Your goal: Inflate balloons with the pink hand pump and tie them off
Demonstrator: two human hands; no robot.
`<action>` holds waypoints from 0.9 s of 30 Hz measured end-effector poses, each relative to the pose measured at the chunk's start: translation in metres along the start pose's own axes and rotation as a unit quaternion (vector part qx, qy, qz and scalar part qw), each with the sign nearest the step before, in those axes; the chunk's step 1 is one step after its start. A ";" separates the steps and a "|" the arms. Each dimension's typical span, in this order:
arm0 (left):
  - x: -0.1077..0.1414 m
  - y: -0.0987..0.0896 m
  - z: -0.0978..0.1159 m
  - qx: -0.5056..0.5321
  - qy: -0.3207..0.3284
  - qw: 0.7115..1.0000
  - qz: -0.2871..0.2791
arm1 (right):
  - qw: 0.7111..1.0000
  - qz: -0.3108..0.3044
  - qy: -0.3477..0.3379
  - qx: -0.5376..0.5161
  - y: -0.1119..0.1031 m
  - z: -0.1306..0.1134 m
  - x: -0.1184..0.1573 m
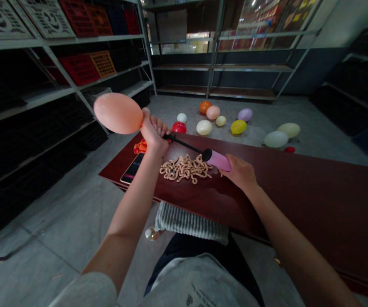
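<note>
An inflated peach balloon (118, 113) points to the left from my left hand (154, 131), which is closed around its neck and one end of a hand balloon pump (220, 160). The fingers hide where balloon and pump meet. A black rod of the pump runs right from that hand into a pink barrel. Around the barrel's far end my right hand (242, 172) is wrapped. Below the rod lies a tangled pile of uninflated beige balloons (185, 167) on the dark red table (286, 183). Beside my left forearm rests a phone (132, 169).
Orange-red packaging (140, 147) lies behind the left wrist. Several inflated balloons, among them a yellow balloon (238, 126) and a purple balloon (245, 114), sit on the floor beyond the table. Shelves with crates (79, 68) stand left. A grey ribbed cushion (190, 221) lies at my lap.
</note>
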State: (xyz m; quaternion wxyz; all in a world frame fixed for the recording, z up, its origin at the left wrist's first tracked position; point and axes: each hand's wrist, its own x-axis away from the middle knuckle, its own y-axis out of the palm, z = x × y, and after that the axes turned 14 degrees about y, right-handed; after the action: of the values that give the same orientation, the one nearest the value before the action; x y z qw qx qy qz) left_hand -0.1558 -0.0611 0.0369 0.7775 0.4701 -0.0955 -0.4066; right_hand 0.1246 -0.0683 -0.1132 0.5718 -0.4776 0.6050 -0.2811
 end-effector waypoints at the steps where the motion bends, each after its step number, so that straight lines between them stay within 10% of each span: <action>1: 0.001 0.010 0.004 -0.006 0.014 1.000 -0.014 | 1.000 0.004 0.011 -0.014 0.005 -0.004 -0.003; 7: 0.017 0.066 -0.001 -0.049 0.055 0.993 -0.094 | 0.992 0.022 0.095 -0.085 0.017 -0.009 -0.006; 15: 0.042 0.111 -0.072 -0.085 0.051 0.984 -0.145 | 0.974 0.037 0.170 -0.143 0.018 0.003 -0.008; 21: 0.074 0.103 -0.133 -0.111 0.002 0.981 -0.157 | 0.966 0.044 0.206 -0.147 0.018 0.000 -0.008; 27: 0.080 0.079 -0.138 -0.065 -0.058 0.992 -0.087 | 0.973 0.045 0.191 -0.120 0.011 0.001 -0.004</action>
State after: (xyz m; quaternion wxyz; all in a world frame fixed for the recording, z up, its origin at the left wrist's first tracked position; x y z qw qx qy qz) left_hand 0.0117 -0.0110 0.0075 0.7613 0.4008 -0.0731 -0.5044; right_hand 0.1223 -0.0600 -0.1218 0.3959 -0.4525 0.7531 -0.2669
